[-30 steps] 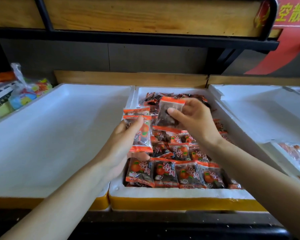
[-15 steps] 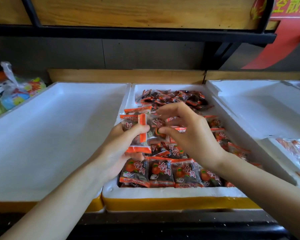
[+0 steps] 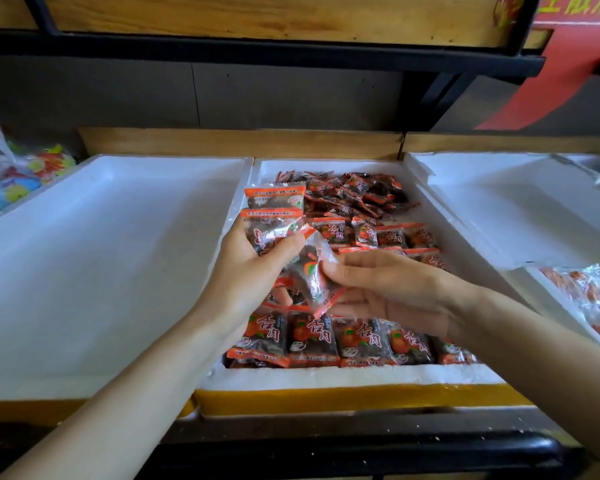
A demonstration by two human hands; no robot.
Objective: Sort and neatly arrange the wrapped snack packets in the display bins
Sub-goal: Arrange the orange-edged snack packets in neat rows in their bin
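Observation:
The middle white foam bin (image 3: 326, 377) holds many dark snack packets with orange ends. A neat row of packets (image 3: 329, 337) lies along its front edge and a loose heap (image 3: 357, 192) fills the back. My left hand (image 3: 246, 275) grips a small stack of packets (image 3: 274, 216) above the bin's left side, thumb on top. My right hand (image 3: 399, 289) pinches one tilted packet (image 3: 312, 271) by its edge, right beside the left hand's stack.
A large white foam bin (image 3: 101, 265) stands to the left, another white foam bin (image 3: 520, 209) to the right. Clear-wrapped orange snacks (image 3: 593, 296) lie at the far right, colourful bagged items (image 3: 18, 174) at the far left. A wooden shelf (image 3: 274, 15) hangs overhead.
My right hand brought a packet down from the back of the bin and now holds it tilted against the left hand's stack. Both hands sit slightly lower and closer together.

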